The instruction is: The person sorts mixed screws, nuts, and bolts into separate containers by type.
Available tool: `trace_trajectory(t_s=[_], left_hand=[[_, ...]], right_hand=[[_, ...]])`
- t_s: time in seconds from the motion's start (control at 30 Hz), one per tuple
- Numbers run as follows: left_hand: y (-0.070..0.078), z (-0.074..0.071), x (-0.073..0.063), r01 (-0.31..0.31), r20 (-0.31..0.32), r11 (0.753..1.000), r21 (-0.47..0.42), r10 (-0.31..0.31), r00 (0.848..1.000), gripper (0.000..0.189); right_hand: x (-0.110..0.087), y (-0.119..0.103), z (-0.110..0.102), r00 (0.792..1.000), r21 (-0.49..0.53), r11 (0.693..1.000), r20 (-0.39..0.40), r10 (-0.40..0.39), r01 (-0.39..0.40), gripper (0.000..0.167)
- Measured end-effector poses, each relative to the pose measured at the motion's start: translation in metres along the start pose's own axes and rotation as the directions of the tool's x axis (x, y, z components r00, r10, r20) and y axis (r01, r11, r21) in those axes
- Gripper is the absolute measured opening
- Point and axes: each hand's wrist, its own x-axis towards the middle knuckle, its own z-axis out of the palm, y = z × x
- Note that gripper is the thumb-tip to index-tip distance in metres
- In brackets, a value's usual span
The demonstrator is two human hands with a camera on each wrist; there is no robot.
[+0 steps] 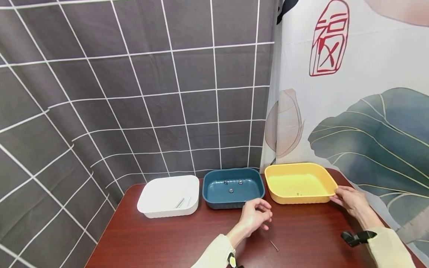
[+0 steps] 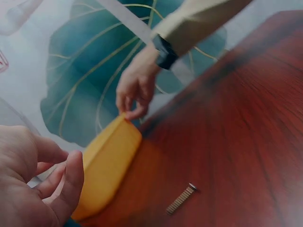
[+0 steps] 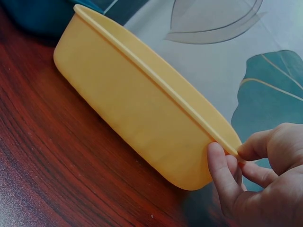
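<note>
My right hand (image 1: 352, 201) pinches the right front corner of the yellow tray (image 1: 301, 200) at its rim; the right wrist view shows thumb and fingers on both sides of the lip (image 3: 165, 94). My left hand (image 1: 253, 217) hovers in front of the blue tray (image 1: 221, 204), its fingers loosely bent with nothing visible between them. On the table nearer to me lies a bolt (image 1: 274, 245), its head and threaded shank plain in the left wrist view (image 2: 181, 199). A few tiny pieces (image 1: 299, 194) sit inside the yellow tray by its front wall.
Three nuts (image 1: 231, 190) lie in the blue tray. At the left stands a white tray (image 1: 161, 214) with several thin metal rods (image 1: 180, 203). All three trays line the back of the reddish-brown table (image 1: 151, 242), against a grey checked curtain (image 1: 194, 108) and a printed cloth (image 1: 301, 52).
</note>
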Motion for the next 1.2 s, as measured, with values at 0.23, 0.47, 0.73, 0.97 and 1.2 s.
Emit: trace_trajectory(t_s=[0.23, 0.47, 0.73, 0.97, 1.2], left_hand=[[-0.025, -0.008, -0.015, -0.031, -0.003, 0.987, 0.16, 0.032, 0.999, 0.017], [-0.039, -0.01, -0.024, -0.031, 0.035, 0.986, 0.165, 0.025, 0.999, 0.024], [-0.048, -0.007, -0.025, -0.003, 0.089, 0.987, 0.163, -0.012, 0.996, 0.026], [-0.051, -0.005, -0.027, -0.04, 0.13, 0.969, 0.243, 0.009, 0.992, 0.028], [-0.054, -0.003, -0.027, -0.129, 0.144, 0.91, 0.393, 0.077, 0.987, 0.025]], right_hand=[[0.001, 0.0, 0.0, 1.0, 0.008, 1.0, -0.009, 0.012, -0.012, 0.056], [0.0, 0.001, -0.003, 1.0, 0.002, 1.0, 0.01, 0.003, -0.003, 0.057], [-0.001, 0.004, -0.001, 1.0, 0.011, 1.0, -0.01, 0.009, -0.009, 0.056], [0.001, 0.004, -0.002, 1.0, 0.0, 1.0, 0.005, 0.008, -0.008, 0.058], [0.002, 0.001, -0.001, 1.0, -0.005, 1.0, 0.0, 0.008, -0.008, 0.058]])
